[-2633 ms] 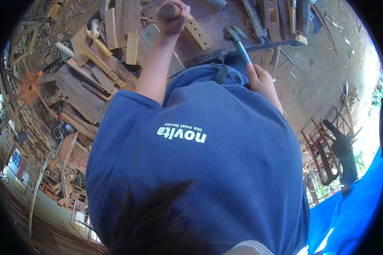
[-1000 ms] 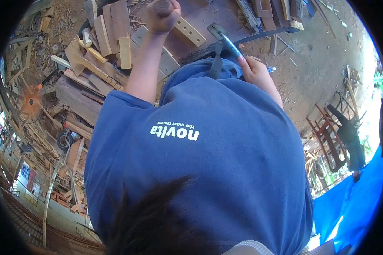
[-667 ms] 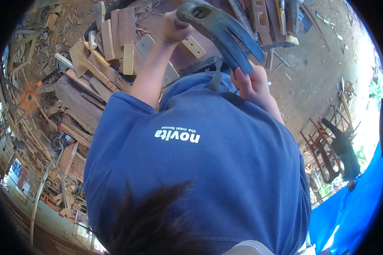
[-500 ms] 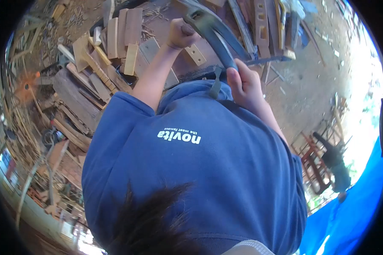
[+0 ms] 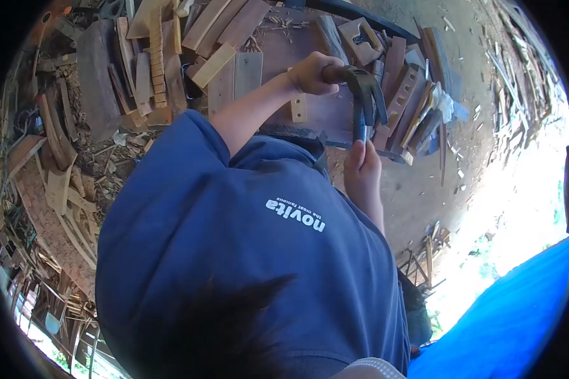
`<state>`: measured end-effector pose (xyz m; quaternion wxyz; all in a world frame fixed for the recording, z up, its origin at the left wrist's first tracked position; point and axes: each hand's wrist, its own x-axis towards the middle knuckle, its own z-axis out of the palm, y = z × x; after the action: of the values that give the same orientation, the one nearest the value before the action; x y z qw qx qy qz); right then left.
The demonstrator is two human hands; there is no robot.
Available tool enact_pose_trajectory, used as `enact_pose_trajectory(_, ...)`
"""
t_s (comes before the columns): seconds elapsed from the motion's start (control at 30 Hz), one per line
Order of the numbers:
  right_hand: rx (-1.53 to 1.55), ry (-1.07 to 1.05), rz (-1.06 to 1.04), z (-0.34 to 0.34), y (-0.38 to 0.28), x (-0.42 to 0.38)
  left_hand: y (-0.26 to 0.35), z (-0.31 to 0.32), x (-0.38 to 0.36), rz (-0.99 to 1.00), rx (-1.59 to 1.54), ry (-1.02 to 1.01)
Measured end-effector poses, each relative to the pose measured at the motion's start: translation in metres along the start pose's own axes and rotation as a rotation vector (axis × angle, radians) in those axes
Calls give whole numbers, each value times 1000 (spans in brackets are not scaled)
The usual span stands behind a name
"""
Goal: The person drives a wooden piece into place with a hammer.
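My left hand (image 5: pixel 315 73) is wrapped round the brown handle of a claw hammer (image 5: pixel 355 77), held up in front of my chest. Its dark head points right, and the claw curves down toward me. Below the head, my right hand (image 5: pixel 363 165) is closed with the thumb uppermost. Out of its grip rises a slim metal bar (image 5: pixel 360 128), bluish and lined up with the hammer head; I cannot tell whether it is part of the hammer. Under the left wrist, a small pale block with round holes (image 5: pixel 298 108) lies on the brown work surface (image 5: pixel 278 54).
Planks and wood strips (image 5: pixel 234 31) lie at the left of the work surface. On its right are a block with rectangular slots (image 5: pixel 403 91) and a block with a dark cut-out (image 5: pixel 361 42). Scrap wood covers the ground at left; a blue sheet (image 5: pixel 506 303) hangs at lower right.
My view and body have turned, so the bench contents sit differently in the picture. The hammer and both hands have shifted right and lower, and the hammer now shows smaller, its handle in view.
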<state>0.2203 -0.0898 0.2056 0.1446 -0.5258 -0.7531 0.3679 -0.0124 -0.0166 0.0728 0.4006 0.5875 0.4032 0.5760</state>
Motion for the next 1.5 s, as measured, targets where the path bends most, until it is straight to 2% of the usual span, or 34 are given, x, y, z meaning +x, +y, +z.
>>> enact_pose_trajectory(0.03, 160, -79, 145, 0, -13, 1, -2, 2, -2, -18, -37, -14)
enact_pose_trajectory(0.07, 150, -77, 130, -6, -18, 7, -4, 3, 2, -3, -35, -4)
enact_pose_trajectory(0.13, 268, -127, 255, -17, -27, 6, -1, 5, 1, -40, 17, 21)
enact_pose_trajectory(0.23, 336, -8, 246, -28, -46, -3, 0, -1, -1, 22, 40, -18)
enact_pose_trajectory(0.3, 353, 24, 223, -31, -36, -15, 1, 0, -5, -11, 25, -26)
enact_pose_trajectory(0.37, 929, 11, -59, -31, -28, -19, 1, 0, -7, -34, 13, -38)
enact_pose_trajectory(0.4, 931, 5, -69, -21, -17, -22, 1, 2, -9, 16, -10, -44)
enact_pose_trajectory(0.43, 528, -46, 38, -4, -2, -16, -1, -3, -2, 80, -25, -37)
enact_pose_trajectory(0.47, 124, -83, 149, 6, 4, -15, 3, 0, -2, 34, -26, -37)
enact_pose_trajectory(0.57, 88, -9, 153, 9, -10, -20, -2, 7, -6, 44, 60, 12)
enact_pose_trajectory(0.6, 44, -55, 181, 6, -9, -23, -3, 5, -9, 5, 49, -12)
enact_pose_trajectory(0.73, 180, -52, 128, 3, 0, -29, -3, 4, -12, 41, 16, 15)
enact_pose_trajectory(0.8, 492, 162, 93, 7, -2, -39, -3, 5, -12, 104, 92, 31)
enact_pose_trajectory(0.83, 492, 154, 97, 11, 9, -41, -5, 4, -14, 96, 92, 35)
enact_pose_trajectory(0.9, 627, 260, -60, 17, 28, -42, -8, 6, -13, 158, 63, 47)
enact_pose_trajectory(0.93, 619, 266, -56, 15, 25, -41, -9, 6, -13, 161, 54, 44)
enact_pose_trajectory(1.03, 147, -128, 266, 11, 18, -33, -11, 7, -16, 82, 33, -5)
enact_pose_trajectory(1.1, 105, -84, 177, 14, 19, -34, -8, 6, -16, 151, 99, 12)
enact_pose_trajectory(1.23, 187, -80, 246, 11, 8, -33, -6, 5, -15, 164, 93, 30)
enact_pose_trajectory(1.3, 208, -84, 259, 8, 3, -34, -6, 6, -14, 87, 93, 17)
enact_pose_trajectory(1.37, 424, 23, 205, 10, 1, -38, -7, 6, -12, 121, 80, 27)
enact_pose_trajectory(1.4, 425, 20, 204, 11, -2, -40, -7, 6, -13, 149, 67, 36)
enact_pose_trajectory(1.47, 610, 217, 102, 12, -8, -44, -8, 4, -16, 121, 71, 22)
enact_pose_trajectory(1.5, 610, 226, 105, 15, -1, -45, -8, 5, -15, 99, 72, 9)
